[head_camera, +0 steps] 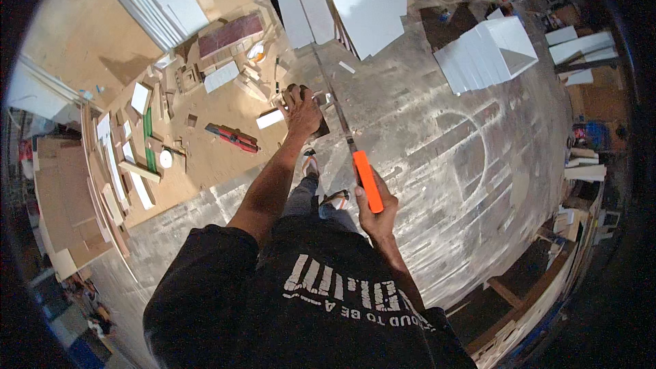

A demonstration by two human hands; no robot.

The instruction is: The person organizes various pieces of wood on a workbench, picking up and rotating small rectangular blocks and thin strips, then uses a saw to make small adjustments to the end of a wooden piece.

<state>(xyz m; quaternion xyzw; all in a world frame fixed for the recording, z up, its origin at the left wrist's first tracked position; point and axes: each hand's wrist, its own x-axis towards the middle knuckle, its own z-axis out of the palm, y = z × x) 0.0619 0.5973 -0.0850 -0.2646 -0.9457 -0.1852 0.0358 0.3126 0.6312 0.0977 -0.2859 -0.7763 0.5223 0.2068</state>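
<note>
My right hand [378, 210] grips the bright orange handle of a handsaw [368, 182]. Its long, narrow blade [333, 97] points away from me, seen nearly edge-on, just to the right of my left hand. My left hand [302, 115] is clamped over a white-faced piece of board [270, 119] at the right edge of a wooden worktable [205, 179]. Part of that board is covered by my fingers. A dark piece [322, 127] shows beside my palm; what it is I cannot tell. The blade and the board look close, but contact between them is unclear.
On the tabletop lie a red and black utility knife [233, 137], a green strip [148, 138], a white disc [166, 159] and several wood offcuts. White panels [366, 10] lean ahead. A white box-like piece [487, 54] stands on the worn floor [441, 164] at right.
</note>
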